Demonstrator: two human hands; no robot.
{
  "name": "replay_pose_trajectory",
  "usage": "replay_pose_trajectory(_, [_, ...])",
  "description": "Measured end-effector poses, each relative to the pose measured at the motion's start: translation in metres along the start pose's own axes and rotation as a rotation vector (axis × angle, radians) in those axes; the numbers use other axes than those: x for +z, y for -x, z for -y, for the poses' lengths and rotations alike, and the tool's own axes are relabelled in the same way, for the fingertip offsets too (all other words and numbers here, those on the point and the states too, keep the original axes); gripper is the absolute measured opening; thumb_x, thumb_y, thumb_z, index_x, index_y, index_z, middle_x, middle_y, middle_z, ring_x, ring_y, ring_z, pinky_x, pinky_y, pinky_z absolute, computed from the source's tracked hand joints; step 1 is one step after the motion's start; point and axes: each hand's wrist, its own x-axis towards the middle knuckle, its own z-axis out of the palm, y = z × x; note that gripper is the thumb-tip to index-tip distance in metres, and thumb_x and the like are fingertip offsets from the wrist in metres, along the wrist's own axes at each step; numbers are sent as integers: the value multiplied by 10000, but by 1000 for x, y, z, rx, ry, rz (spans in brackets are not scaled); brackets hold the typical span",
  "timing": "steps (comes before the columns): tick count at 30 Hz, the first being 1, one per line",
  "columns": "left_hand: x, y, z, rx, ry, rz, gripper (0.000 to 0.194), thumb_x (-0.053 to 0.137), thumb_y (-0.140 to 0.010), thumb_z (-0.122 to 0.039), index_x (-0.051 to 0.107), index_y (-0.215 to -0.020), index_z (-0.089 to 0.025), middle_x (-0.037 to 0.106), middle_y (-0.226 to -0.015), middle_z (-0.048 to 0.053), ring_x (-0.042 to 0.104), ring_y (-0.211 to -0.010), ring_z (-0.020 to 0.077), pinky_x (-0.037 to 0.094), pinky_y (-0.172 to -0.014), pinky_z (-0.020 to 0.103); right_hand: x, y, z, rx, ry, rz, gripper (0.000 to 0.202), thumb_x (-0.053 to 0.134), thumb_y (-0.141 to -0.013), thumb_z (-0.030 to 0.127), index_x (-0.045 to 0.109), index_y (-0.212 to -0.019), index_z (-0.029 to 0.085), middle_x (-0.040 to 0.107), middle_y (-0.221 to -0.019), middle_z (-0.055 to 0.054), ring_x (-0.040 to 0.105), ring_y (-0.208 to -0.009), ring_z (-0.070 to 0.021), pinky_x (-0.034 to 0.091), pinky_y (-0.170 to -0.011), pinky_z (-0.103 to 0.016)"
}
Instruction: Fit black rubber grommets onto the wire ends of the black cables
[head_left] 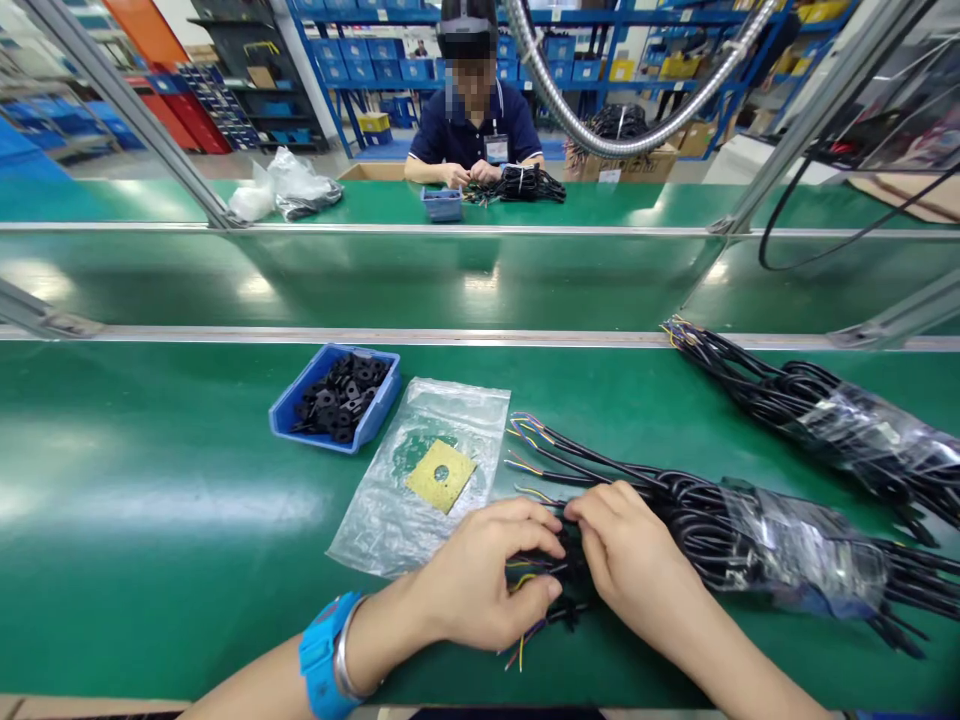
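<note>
Black wires [555,575] sit low on the green table [150,520], near 6 o'clock, and both hands are on them. The left hand [480,585] is curled shut around a wire with its little coloured ends poking out. The right hand [630,550] pinches the same bunch from the 3 o'clock side. I think a small black piece is between the fingers, but they hide it.

Wires like these look soft and bendy and light. They could tangle, so it seems best to hold one close to its end.

Two big bundles [757,530] wrapped in clear plastic lie toward 3 o'clock. One blue bin [289,410] of black rings sits at 11 o'clock. One clear bag [390,510] with one yellow square [441,476] lies at 12 o'clock. One person [474,130] works far across the table.
</note>
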Motion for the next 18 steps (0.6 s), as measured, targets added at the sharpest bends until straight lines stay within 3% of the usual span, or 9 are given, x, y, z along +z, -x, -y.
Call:
replay_pose_trajectory(4, [5, 6, -3, 2, -64, 4, 248, 626, -709, -168, 695, -944, -134, 706, -1018, 101, 642, -960, 222, 489, -904, 345, -1, -8, 6, 10, 323, 128, 164, 534, -777, 36, 624, -814, 168, 572, -740, -50, 507, -722, -214, 395, -685, -328])
replay_pose_trajectory(7, [9, 8, -4, -33, -10, 12, 241, 619, -716, -159, 703, -941, -136, 723, -976, 92, 661, -916, 217, 509, -861, 327, 0, -14, 8, 22, 395, 155, 162, 552, -735, 23, 607, -749, 174, 587, -718, -48, 531, -697, -220, 383, -652, -328])
replay_pose_trajectory(12, [12, 9, -2, -142, 106, 71, 115, 646, -717, -162, 717, -807, -153, 720, -860, 68, 663, -765, 172, 526, -709, 254, 7, -15, 2, 26, 400, 56, 130, 462, -767, 71, 527, -723, 174, 544, -671, -47, 527, -665, -212, 389, -623, -322])
replay_pose_trajectory(15, [8, 7, 0, -131, 33, -10, 78, 640, -742, -197, 689, -782, -151, 677, -776, 55, 625, -718, 166, 503, -664, 255, 9, -12, -2, 15, 343, -28, 108, 412, -804, 118, 507, -800, 169, 544, -699, -43, 527, -672, -194, 408, -631, -308])
replay_pose_trajectory(18, [1, 4, 1, -89, -48, -119, 81, 626, -770, -214, 666, -779, -144, 664, -772, 55, 618, -767, 176, 489, -726, 273, 10, -9, -6, -78, 208, -97, 124, 413, -903, 209, 526, -932, 166, 589, -800, -53, 542, -709, -188, 426, -659, -312])
